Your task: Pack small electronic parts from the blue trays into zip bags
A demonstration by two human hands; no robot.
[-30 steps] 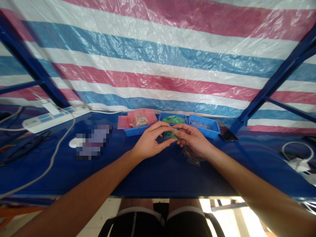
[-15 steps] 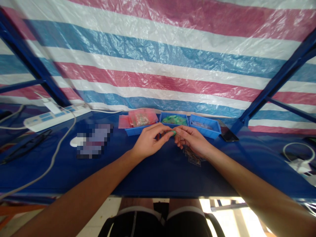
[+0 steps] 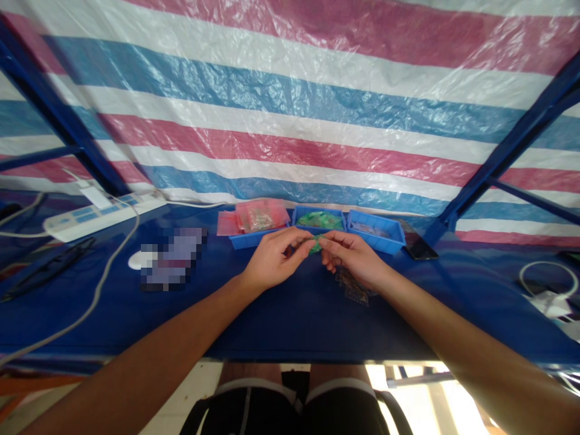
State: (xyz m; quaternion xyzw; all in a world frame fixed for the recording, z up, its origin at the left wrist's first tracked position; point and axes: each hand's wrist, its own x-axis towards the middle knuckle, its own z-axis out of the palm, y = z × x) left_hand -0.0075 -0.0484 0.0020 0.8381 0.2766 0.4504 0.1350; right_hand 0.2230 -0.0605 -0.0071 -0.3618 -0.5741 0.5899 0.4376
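Head view: two hands are seen, the left hand (image 3: pixel 274 261) and the right hand (image 3: pixel 351 257), their fingers curled inward and almost meeting. One small green piece (image 3: pixel 316 245) is pinched between the fingertips of both hands and is largely hidden by them. Three blue plastic bins (image 3: pixel 254 241) are lined up just beyond. One green bundle (image 3: pixel 320 220) is held in the middle bin, one pink bag (image 3: pixel 260 215) is laid on the left bin, and clear packets (image 3: pixel 352 287) are lying beneath the right hand.

I'm looking down on a blue-covered tabletop (image 3: pixel 317 326) — three blue plastic trays (image 3: pixel 376 237) along the far edge, a power strip (image 3: pixel 102 220) at left, a black phone (image 3: pixel 419 249) at right.
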